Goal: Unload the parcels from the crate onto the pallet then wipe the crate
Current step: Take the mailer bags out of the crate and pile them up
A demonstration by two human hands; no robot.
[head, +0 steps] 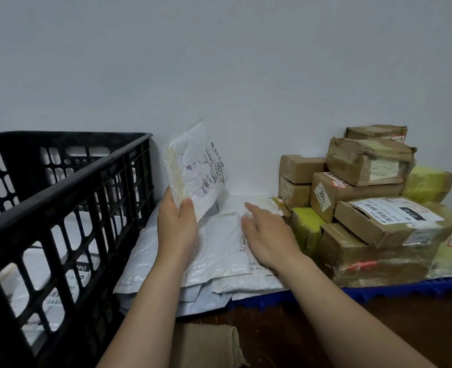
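Note:
A black slatted crate point(68, 197) stands at the left, with white mailer bags point(46, 264) showing through its side. My left hand point(177, 224) grips a white mailer parcel point(198, 168) by its lower edge and holds it upright above the blue pallet point(379, 290). My right hand point(264, 232) lies with straight fingers on the pile of white mailer bags point(214, 258) lying flat on the pallet.
Brown and yellow taped cardboard boxes point(365, 203) are stacked on the pallet's right side against the pale wall. A beige cloth point(206, 343) lies on the dark floor in front, between my forearms.

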